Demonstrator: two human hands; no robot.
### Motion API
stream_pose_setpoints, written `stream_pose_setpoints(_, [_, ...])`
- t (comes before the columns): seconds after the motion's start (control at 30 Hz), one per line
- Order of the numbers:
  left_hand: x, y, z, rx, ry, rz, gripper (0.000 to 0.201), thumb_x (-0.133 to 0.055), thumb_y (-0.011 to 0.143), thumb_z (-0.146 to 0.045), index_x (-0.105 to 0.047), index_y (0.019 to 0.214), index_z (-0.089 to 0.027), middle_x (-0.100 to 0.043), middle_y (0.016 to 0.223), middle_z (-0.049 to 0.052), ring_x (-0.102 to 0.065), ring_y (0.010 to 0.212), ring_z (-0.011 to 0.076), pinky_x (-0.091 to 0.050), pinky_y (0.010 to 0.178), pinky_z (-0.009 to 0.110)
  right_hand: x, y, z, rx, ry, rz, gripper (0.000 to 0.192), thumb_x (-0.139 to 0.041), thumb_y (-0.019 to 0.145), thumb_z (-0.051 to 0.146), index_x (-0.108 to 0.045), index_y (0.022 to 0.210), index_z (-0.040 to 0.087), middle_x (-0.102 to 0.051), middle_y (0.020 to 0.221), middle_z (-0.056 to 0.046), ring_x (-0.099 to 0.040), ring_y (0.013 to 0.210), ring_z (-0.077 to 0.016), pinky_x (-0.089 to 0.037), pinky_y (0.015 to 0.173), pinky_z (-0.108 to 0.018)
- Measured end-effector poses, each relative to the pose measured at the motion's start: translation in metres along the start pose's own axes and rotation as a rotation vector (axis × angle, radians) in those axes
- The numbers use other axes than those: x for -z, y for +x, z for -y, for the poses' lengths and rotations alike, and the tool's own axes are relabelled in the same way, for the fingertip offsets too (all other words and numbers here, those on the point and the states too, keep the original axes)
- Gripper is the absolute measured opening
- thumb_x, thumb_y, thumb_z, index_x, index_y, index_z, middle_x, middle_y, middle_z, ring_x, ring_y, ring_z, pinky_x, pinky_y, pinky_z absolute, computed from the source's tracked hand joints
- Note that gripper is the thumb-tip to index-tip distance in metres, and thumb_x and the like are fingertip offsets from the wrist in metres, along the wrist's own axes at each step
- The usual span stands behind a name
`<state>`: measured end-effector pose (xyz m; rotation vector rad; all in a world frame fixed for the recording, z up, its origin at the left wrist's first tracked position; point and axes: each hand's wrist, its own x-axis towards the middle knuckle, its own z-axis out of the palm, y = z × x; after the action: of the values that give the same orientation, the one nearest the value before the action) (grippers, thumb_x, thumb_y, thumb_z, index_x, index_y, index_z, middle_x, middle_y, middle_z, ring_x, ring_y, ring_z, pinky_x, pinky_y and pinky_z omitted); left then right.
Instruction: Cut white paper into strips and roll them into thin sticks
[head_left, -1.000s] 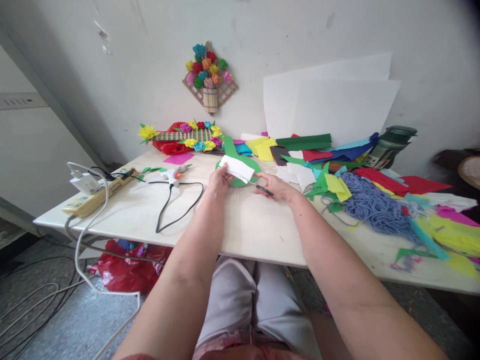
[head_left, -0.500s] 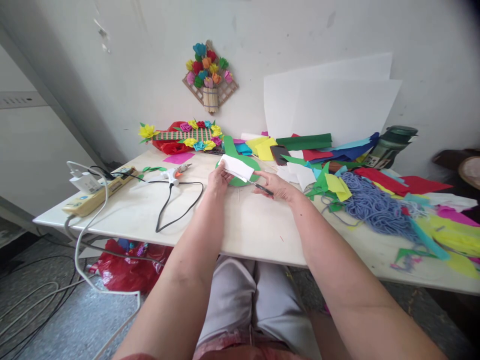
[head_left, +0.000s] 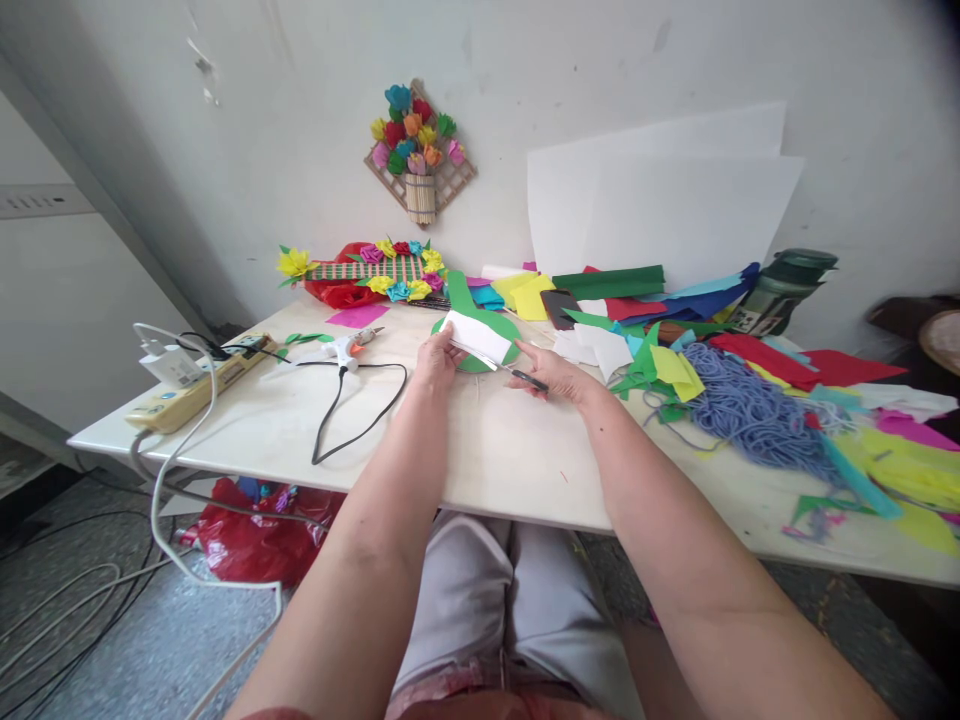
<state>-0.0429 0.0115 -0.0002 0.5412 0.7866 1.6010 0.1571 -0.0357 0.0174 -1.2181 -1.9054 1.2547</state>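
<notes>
Between my hands is a folded piece of white paper [head_left: 481, 338], its left end pinched by my left hand [head_left: 439, 358]. My right hand [head_left: 553, 374] grips a pair of scissors [head_left: 528, 379] with dark handles. Their blades point left along the paper's lower edge, close to its right corner; whether they are biting into it I cannot tell. Behind and under the paper lies a green guitar-like cutout [head_left: 460, 290] with a rounded body and a neck pointing away from me. The paper hides most of its body.
A glue gun [head_left: 345, 352] with a looping cord lies left, near a power strip [head_left: 202, 385]. At the back is a flower-trimmed guitar-shaped craft [head_left: 367, 270]. Blue yarn [head_left: 757, 410], coloured paper scraps [head_left: 675, 372] and a dark green bottle [head_left: 787, 290] crowd the right side.
The white paper's right end has dropped slightly, and more of the green cutout shows above it. Both hands have stayed almost in place, with the same holds.
</notes>
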Motion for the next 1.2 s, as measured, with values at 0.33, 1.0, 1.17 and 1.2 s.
stream_pose_setpoints(0.33, [-0.0003,-0.0010,0.0026,0.003,0.066,0.024,0.021,-0.059,0.080,-0.024,-0.061,0.096,-0.011,-0.065,0.067,0.003,-0.063,0.061,0.0131,-0.053,0.068,0.026,-0.0056,0.0020,-0.0026,0.001,-0.033,-0.045,0.099,-0.072,0.071,0.037,-0.014,0.148,0.016,-0.052,0.046,0.010,-0.038,0.034,-0.0055,-0.031,0.033,-0.016])
stream_pose_setpoints(1.0, [0.0000,-0.0006,0.0014,-0.011,0.047,0.022,0.015,-0.058,0.081,-0.022,-0.062,0.089,-0.010,-0.066,0.070,0.005,-0.063,0.060,0.0127,-0.053,0.064,0.025,-0.0043,0.0026,0.0017,0.058,-0.010,-0.035,0.102,-0.074,0.067,0.029,-0.014,0.148,0.013,-0.049,0.042,0.011,-0.036,0.034,-0.0048,-0.028,0.034,-0.016])
stream_pose_setpoints(1.17, [-0.0003,-0.0003,0.0020,-0.016,0.039,0.013,0.017,-0.060,0.081,-0.023,-0.062,0.091,-0.010,-0.066,0.069,0.004,-0.063,0.060,0.0127,-0.053,0.065,0.026,-0.0050,0.0041,0.0016,0.065,-0.006,-0.037,0.101,-0.074,0.067,0.027,-0.015,0.148,0.013,-0.049,0.042,0.012,-0.036,0.035,-0.0051,-0.029,0.034,-0.017])
stream_pose_setpoints(1.2, [-0.0006,-0.0005,0.0021,-0.018,0.037,0.011,0.017,-0.060,0.080,-0.024,-0.062,0.091,-0.010,-0.066,0.069,0.004,-0.063,0.059,0.0126,-0.053,0.065,0.025,-0.0053,0.0038,0.0025,0.066,-0.008,-0.038,0.101,-0.074,0.067,0.027,-0.016,0.148,0.012,-0.049,0.042,0.012,-0.036,0.034,-0.0052,-0.029,0.034,-0.017])
